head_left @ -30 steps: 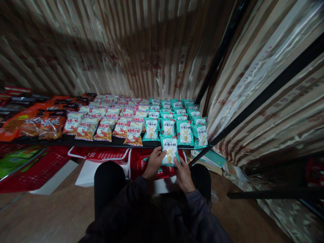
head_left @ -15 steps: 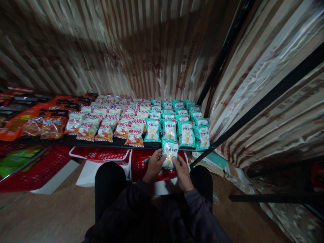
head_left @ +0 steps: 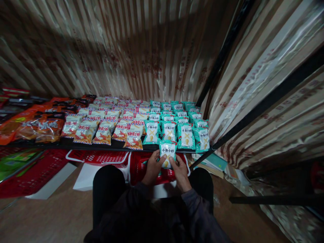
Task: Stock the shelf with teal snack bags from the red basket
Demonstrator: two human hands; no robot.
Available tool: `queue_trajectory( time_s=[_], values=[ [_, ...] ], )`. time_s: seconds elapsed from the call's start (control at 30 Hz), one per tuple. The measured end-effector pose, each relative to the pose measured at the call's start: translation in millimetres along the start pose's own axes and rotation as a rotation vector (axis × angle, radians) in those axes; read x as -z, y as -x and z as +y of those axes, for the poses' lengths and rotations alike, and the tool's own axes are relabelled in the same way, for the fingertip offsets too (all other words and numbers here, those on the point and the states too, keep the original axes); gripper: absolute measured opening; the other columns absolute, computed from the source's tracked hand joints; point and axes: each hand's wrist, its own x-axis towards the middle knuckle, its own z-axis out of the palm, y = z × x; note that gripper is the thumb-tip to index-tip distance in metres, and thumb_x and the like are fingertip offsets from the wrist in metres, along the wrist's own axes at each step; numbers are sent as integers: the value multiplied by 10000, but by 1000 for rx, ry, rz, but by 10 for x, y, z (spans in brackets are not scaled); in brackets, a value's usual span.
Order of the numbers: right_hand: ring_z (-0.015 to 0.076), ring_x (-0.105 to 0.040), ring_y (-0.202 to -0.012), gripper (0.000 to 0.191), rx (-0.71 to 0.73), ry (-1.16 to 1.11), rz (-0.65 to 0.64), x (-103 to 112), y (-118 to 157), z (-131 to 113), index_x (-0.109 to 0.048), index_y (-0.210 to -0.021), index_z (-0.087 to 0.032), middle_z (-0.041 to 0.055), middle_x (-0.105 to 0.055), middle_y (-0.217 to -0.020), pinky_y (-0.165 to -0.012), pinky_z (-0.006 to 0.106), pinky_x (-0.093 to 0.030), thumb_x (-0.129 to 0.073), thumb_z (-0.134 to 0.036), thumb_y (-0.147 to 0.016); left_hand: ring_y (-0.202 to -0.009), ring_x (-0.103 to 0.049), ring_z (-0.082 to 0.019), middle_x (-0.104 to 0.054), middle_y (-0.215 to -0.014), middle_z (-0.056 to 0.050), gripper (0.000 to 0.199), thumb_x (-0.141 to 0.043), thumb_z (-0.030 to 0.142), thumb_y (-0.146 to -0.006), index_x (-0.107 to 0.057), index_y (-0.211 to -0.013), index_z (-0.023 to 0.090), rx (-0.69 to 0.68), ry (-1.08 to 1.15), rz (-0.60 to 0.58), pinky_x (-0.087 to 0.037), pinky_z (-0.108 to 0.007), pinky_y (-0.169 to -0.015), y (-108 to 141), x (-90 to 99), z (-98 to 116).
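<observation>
A teal and white snack bag [head_left: 167, 150] is held upright between both hands, just in front of the shelf edge. My left hand [head_left: 153, 166] grips its left side, thumb on the front. On the other side my right hand [head_left: 180, 171] pinches it in the same way. Behind it, rows of matching teal snack bags [head_left: 186, 135] stand on a black shelf [head_left: 118, 146]. To their left are white snack bags with striped edges [head_left: 134, 135], also in rows. Below my hands sits a red basket [head_left: 138, 165], partly hidden by them.
Orange and black snack bags [head_left: 49, 128] fill the shelf's left part. Another red basket [head_left: 48, 172] with green packs [head_left: 17, 162] stands lower left. A black metal post [head_left: 240, 123] slants along the right side. Striped sheeting [head_left: 152, 50] hangs behind the shelf.
The view has shifted slightly. Both hands still hold the teal snack bag, which has moved a little to the left in the picture; the shelf rows look the same.
</observation>
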Motion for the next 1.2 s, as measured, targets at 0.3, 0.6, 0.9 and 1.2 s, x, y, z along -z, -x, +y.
queue_trajectory(
  time_s=[0.3,0.6,0.9,1.2],
  values=[
    [224,-652,-944,452,160,177,-61,-312,-256,-128,-671,-1101,-195,52,-725,-1060,-898,387,-515,-664,-491,-760,-1093,-624,-253,-669,-1162,-145,481,-748,407,-659,-612,-1038,143,-150,-39,85,-467,-391,-974,-304,144,131],
    [224,-637,-979,432,251,227,-67,-568,-444,-121,-670,-1116,-196,48,-718,-1084,-933,371,-481,-625,-481,-795,-1050,-628,-268,-662,-1153,-150,575,-726,476,-684,-606,-1127,130,-237,-104,130,-472,-434,-964,-586,298,83],
    [237,-609,-1038,444,310,303,-14,-546,-432,-146,-653,-1145,-195,64,-699,-1123,-969,377,-445,-589,-491,-821,-1092,-616,-259,-657,-1187,-136,523,-724,441,-708,-608,-1121,143,-237,-90,111,-462,-405,-988,-618,234,111],
    [268,-455,-1261,462,588,625,200,-274,-508,-140,-640,-1142,-162,155,-540,-1316,-1090,472,-324,-507,-506,-863,-1105,-609,-260,-681,-1143,-113,457,-747,386,-709,-627,-1095,172,-225,-107,103,-451,-397,-1001,-605,-18,15]
  ],
)
